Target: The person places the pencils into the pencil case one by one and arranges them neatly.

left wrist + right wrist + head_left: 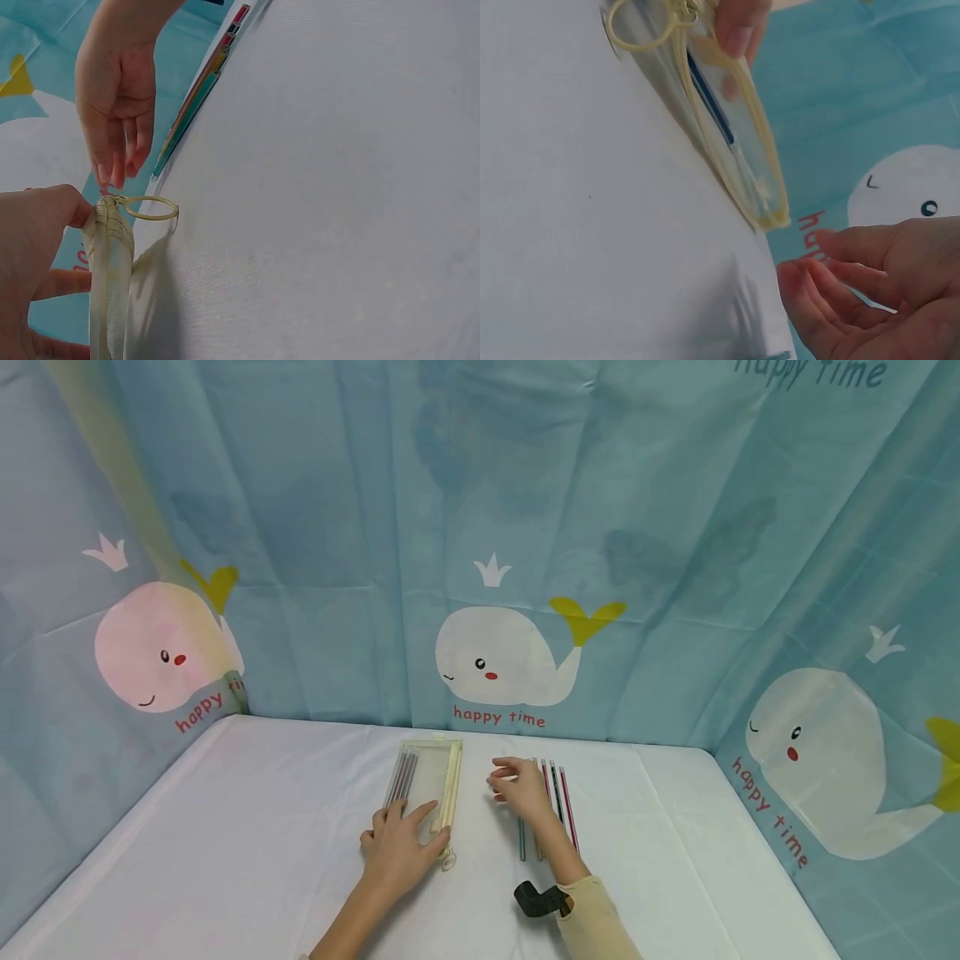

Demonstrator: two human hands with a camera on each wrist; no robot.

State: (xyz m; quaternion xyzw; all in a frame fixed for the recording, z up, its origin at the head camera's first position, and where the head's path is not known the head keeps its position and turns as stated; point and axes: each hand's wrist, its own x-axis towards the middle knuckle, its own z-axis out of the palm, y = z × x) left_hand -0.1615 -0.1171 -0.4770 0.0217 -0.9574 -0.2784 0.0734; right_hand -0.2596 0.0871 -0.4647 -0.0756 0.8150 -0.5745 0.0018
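Observation:
A translucent zip pencil case [429, 770] with cream edging lies on the table, several dark pencils [405, 777] showing through its left side. My left hand [399, 850] holds its near end, thumb at the zip edge and fingers spread across the case. In the right wrist view the case's zip side gapes, and a blue pencil [711, 101] shows inside. A cream ring [154, 208] hangs from the zip end. My right hand [519, 788], fingers loosely bent and holding nothing, hovers between the case and several loose pencils [567, 810].
The loose pencils lie side by side, a green pencil [522, 839] leftmost; the right forearm partly covers them. A black wrist mount [536, 900] sits on the right wrist. Behind the white table [225, 827] hangs a blue whale-print curtain [330, 643].

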